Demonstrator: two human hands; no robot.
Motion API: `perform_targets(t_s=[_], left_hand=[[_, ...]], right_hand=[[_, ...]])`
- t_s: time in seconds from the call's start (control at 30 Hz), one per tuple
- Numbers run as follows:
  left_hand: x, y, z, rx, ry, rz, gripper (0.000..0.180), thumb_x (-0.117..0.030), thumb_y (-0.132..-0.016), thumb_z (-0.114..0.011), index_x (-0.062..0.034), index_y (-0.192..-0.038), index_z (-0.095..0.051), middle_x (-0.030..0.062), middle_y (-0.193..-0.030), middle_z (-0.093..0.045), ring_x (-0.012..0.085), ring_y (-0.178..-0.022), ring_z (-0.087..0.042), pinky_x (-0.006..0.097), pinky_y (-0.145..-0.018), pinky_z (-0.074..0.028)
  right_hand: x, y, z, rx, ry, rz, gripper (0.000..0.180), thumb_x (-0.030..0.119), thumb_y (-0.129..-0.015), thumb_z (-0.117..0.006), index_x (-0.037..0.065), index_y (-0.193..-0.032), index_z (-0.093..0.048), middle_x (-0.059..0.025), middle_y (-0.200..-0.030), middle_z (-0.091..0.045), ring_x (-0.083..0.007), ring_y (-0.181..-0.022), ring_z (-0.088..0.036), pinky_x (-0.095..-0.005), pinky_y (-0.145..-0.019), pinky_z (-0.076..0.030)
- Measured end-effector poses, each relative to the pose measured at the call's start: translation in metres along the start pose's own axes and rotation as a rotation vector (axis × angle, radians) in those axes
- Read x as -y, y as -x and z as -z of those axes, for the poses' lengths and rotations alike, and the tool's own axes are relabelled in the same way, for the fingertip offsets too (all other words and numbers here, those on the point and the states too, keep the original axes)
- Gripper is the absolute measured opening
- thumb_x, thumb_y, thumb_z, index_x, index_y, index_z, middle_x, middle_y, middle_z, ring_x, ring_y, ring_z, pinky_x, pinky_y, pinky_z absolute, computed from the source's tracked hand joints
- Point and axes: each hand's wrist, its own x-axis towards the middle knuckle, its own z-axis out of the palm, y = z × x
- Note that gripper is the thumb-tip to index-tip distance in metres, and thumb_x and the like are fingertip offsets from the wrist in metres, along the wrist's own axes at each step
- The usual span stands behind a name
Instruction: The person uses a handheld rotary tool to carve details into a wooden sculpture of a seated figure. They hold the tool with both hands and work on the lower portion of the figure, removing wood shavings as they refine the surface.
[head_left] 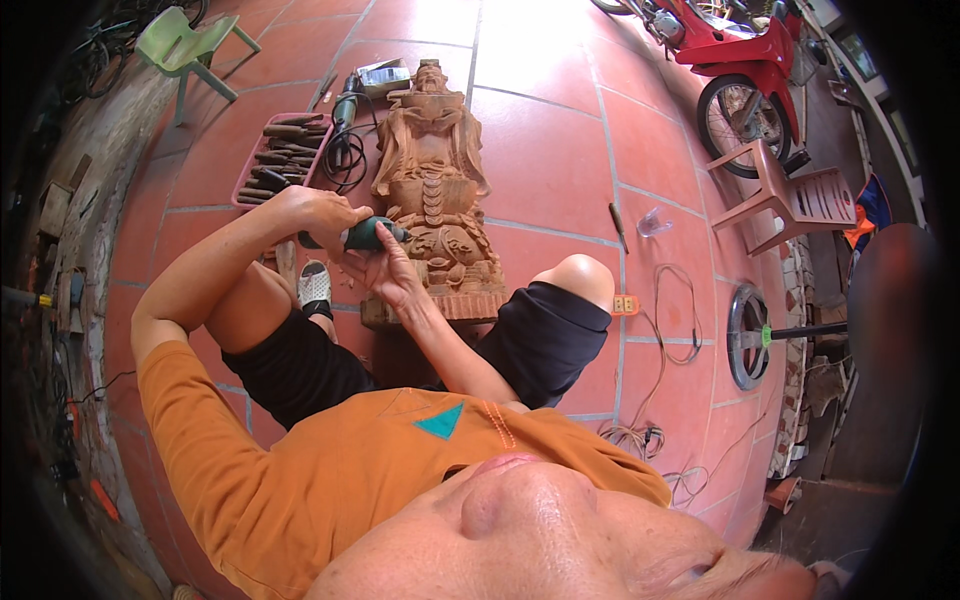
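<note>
A carved wooden statue (435, 190) of a bearded figure in robes lies on its back in front of me, its base towards my knees. Both hands hold a dark green handheld power grinder (362, 234) by the statue's left side. Wrapped over the grinder's rear is my left hand (325, 215). My right hand (385, 275) supports its front end from below, thumb up against the body. The grinder's nose points right at the carving; whether its bit touches the wood I cannot tell.
Left of the statue sit a pink tray (242, 182) of carving chisels, a second power tool (345, 108) with black cord, and a small box (383, 77). Rightward lie a chisel (618, 227), a clear cup (654, 222), an orange socket (626, 305) with cable, a brown chair (790, 200) and a red motorbike (735, 55).
</note>
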Motion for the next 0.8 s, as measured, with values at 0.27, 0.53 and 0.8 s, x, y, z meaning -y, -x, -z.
perform_targets(t_s=[0.27,0.53,0.8], left_hand=[[0.005,-0.003,-0.007,-0.04,-0.016,-0.026,0.102,-0.036,-0.065,-0.079,-0.0035,-0.145,-0.025,0.0276,-0.106,-0.061,0.0386,-0.104,-0.059,0.041,-0.088,-0.047],[-0.001,-0.004,-0.007,-0.029,-0.041,0.002,0.098,-0.042,-0.07,-0.074,-0.0041,-0.145,-0.024,0.0269,-0.101,-0.063,0.0384,-0.098,-0.062,0.042,-0.084,-0.049],[0.006,-0.001,-0.017,-0.138,-0.028,-0.022,0.098,-0.035,-0.07,-0.074,-0.0111,-0.148,-0.021,0.0243,-0.094,-0.064,0.0375,-0.09,-0.063,0.04,-0.084,-0.049]], right_hand=[[-0.002,0.001,-0.002,-0.029,0.01,-0.01,0.047,0.039,-0.089,-0.065,0.009,-0.123,-0.051,-0.0139,-0.112,-0.064,-0.0331,-0.107,-0.062,-0.0499,-0.098,-0.048],[-0.002,0.001,-0.004,-0.02,-0.02,0.009,0.049,0.038,-0.09,-0.064,0.005,-0.122,-0.049,-0.0183,-0.109,-0.064,-0.0303,-0.098,-0.066,-0.0526,-0.095,-0.049],[-0.002,0.006,-0.015,-0.004,0.089,0.029,0.053,0.043,-0.088,-0.064,0.007,-0.124,-0.049,-0.0188,-0.111,-0.064,-0.0298,-0.104,-0.063,-0.0498,-0.094,-0.049]])
